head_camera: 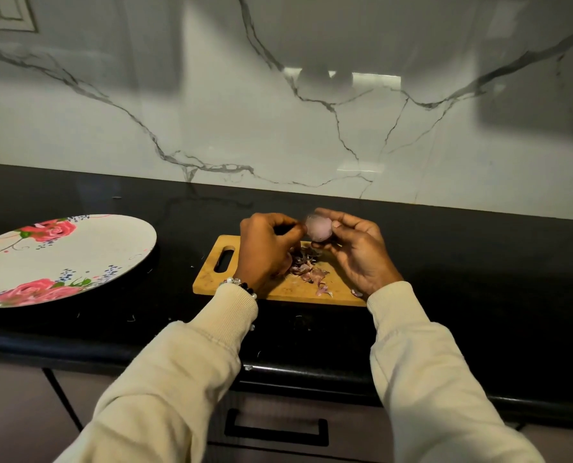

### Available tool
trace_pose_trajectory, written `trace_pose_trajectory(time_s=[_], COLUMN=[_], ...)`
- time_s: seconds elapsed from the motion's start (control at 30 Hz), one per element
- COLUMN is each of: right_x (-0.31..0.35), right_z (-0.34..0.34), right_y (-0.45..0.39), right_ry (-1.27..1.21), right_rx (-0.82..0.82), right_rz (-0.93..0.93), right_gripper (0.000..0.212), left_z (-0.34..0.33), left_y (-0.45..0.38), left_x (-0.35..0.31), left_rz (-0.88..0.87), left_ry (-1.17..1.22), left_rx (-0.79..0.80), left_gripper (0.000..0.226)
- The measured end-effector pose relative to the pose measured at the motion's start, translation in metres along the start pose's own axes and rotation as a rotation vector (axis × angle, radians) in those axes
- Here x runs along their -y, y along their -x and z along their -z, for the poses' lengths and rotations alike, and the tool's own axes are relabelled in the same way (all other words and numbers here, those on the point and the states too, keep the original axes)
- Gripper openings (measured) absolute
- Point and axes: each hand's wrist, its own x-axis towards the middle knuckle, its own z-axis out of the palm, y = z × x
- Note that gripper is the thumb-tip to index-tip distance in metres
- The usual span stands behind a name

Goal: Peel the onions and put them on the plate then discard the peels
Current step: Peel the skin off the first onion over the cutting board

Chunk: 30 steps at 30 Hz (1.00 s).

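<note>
My right hand (355, 252) gripped the onion (318, 227) w/ curled fingers; left hand (266, 248) pinched at its skin over the peels (306, 267).

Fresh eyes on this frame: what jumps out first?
The pale purple onion held up between both hands above the wooden cutting board, right hand gripping it, left hand picking at its skin. Below it, purple peels litter the board. Far left on the black counter sits a rose-patterned plate.
</note>
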Motion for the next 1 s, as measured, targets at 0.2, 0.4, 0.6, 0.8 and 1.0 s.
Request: trace_pose_trajectory(time_s=[0.2, 0.4, 0.6, 0.8, 1.0], right_x=[-0.005, -0.004, -0.005, 0.002, 0.007], right_z=[0.0, -0.002, -0.001, 0.001, 0.005], right_y=[-0.001, 0.001, -0.001, 0.002, 0.001], right_ry=[0.084, 0.053, 0.015, -0.192, -0.309], right_rx=[-0.003, 0.014, -0.008, -0.003, 0.01], right_rz=[0.031, 0.025, 0.008, 0.017, 0.057], right_gripper=[0.028, 0.028, 0.029, 0.041, 0.052], left_z=[-0.004, -0.005, -0.004, -0.001, -0.002], left_y=[-0.007, -0.007, -0.005, -0.006, -0.003], left_x=[0.016, 0.014, 0.011, 0.006, 0.002], left_rz=[-0.111, -0.179, -0.152, -0.072, -0.037], left_ry=[-0.257, -0.391, -0.4, -0.219, -0.064], left_rx=[-0.055, -0.088, -0.057, -0.029, -0.07], left_gripper=[0.006, 0.007, 0.001, 0.017, 0.012])
